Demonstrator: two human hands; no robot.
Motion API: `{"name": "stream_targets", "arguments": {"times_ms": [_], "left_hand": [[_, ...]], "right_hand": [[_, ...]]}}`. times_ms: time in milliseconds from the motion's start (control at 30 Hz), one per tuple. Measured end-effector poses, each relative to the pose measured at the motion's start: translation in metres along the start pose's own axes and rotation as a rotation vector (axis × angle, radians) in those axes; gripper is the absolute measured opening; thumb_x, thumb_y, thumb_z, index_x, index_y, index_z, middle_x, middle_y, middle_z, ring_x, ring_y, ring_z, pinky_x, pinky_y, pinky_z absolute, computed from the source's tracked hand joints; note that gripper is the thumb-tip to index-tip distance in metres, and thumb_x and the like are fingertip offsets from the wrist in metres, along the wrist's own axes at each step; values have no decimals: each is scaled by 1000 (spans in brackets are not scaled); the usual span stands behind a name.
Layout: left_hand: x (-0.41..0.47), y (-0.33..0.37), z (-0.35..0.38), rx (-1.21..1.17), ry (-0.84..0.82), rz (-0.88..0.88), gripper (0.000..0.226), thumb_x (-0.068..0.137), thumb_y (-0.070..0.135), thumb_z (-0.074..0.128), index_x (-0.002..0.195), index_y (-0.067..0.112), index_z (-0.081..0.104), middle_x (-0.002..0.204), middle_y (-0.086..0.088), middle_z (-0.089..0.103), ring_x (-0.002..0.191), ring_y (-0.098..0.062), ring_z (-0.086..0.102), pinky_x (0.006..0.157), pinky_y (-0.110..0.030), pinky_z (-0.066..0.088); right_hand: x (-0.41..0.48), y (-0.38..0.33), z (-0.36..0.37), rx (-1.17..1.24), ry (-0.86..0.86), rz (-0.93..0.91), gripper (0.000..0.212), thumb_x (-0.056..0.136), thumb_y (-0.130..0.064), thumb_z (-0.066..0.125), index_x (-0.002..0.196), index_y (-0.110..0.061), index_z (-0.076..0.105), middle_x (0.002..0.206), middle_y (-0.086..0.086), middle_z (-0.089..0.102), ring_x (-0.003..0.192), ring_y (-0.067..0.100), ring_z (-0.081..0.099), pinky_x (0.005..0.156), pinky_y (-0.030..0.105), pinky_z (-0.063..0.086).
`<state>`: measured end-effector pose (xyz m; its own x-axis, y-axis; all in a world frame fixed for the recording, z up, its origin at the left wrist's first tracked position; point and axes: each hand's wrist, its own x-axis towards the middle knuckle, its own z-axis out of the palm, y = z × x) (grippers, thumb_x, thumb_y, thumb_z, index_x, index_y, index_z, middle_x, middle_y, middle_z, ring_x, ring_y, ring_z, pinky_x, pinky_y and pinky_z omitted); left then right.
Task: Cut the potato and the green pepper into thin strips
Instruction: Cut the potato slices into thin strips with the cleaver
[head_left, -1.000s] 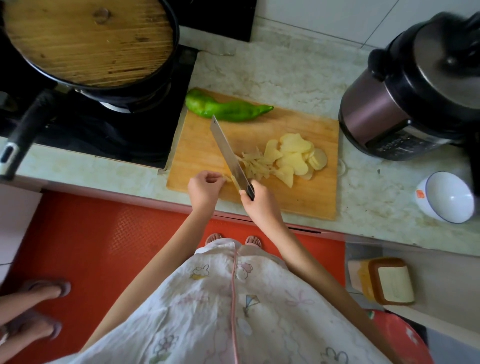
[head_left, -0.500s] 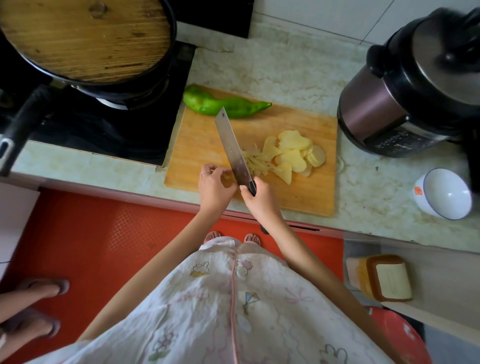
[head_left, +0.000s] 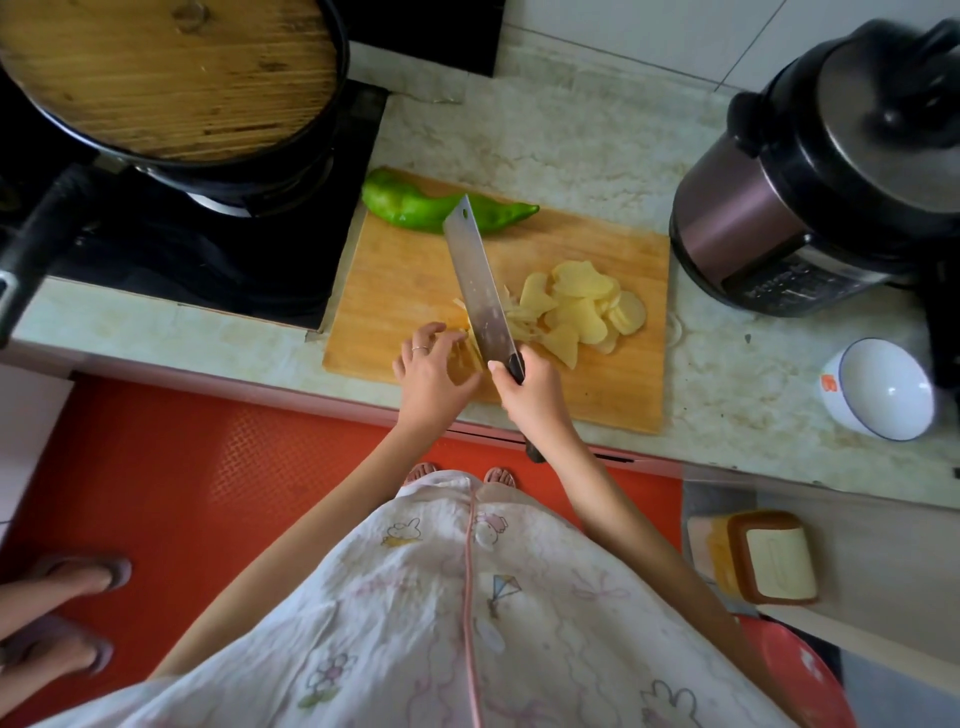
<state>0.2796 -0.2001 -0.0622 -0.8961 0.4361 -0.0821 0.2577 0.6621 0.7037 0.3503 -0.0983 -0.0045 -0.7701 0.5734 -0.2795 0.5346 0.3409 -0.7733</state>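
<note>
I am seeing the green pepper lying whole at the far left edge of the cutting board, so that half is waiting. My left hand is resting loose fingers on cut potato strips beside the cleaver, which my right hand is gripping by the handle. Further right, a pile of potato slices is waiting to be cut into strips.

The cutting board lies on the counter, between the stove on its left and the cooker on its right. A pan sits on the stove. The pepper lies along the board's far edge. Potato slices lie on its right half, with the knife just left of them. A bowl stands in front of the cooker.
</note>
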Motion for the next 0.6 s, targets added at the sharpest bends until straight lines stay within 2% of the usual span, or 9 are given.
{"name": "stream_targets", "arguments": {"times_ms": [67, 167, 267, 367, 467, 600], "left_hand": [[0, 3, 2, -30, 44, -41, 37, 78, 27, 74, 112, 17, 66, 134, -10, 45, 122, -31, 37, 92, -33, 20], [2, 2, -1, -6, 75, -48, 35, 76, 25, 74, 109, 17, 66, 132, -11, 43, 122, -33, 36, 98, -40, 21], [6, -3, -2, 120, 19, 117, 33, 71, 25, 79, 101, 16, 69, 127, -8, 54, 121, -32, 44, 95, -43, 23], [10, -7, -2, 265, -22, 274, 32, 65, 25, 81, 94, 17, 69, 115, -2, 66, 118, -28, 55, 91, -41, 21], [14, -4, -4, 319, -43, 307, 35, 64, 24, 78, 97, 16, 68, 112, -3, 66, 112, -27, 58, 91, -41, 22], [18, 0, -3, 374, -88, 327, 37, 65, 22, 72, 101, 15, 66, 109, -6, 63, 107, -30, 56, 92, -44, 26]], "right_hand": [[-1, 3, 0, -5, -5, -1, 37, 91, -18, 57, 63, -22, 33, 54, 0, 36, 53, 25, 45, 50, 41, 41], [-2, 6, -3, -4, 7, -27, 37, 91, -16, 57, 63, -25, 35, 53, -3, 36, 52, 24, 42, 51, 34, 35], [-1, 9, -8, 8, 38, -33, 35, 91, -15, 57, 63, -24, 37, 53, -4, 35, 50, 17, 37, 51, 28, 32], [-2, 13, -14, -9, 48, -37, 34, 91, -15, 57, 64, -22, 37, 55, -4, 34, 49, 10, 33, 47, 19, 26], [-3, 18, -18, -8, 46, -37, 35, 91, -15, 57, 64, -14, 34, 55, -2, 32, 49, 12, 30, 47, 20, 24], [-5, 22, -21, -6, 37, -44, 28, 91, -15, 57, 70, -4, 42, 56, -1, 33, 50, 13, 31, 47, 21, 25]]}}
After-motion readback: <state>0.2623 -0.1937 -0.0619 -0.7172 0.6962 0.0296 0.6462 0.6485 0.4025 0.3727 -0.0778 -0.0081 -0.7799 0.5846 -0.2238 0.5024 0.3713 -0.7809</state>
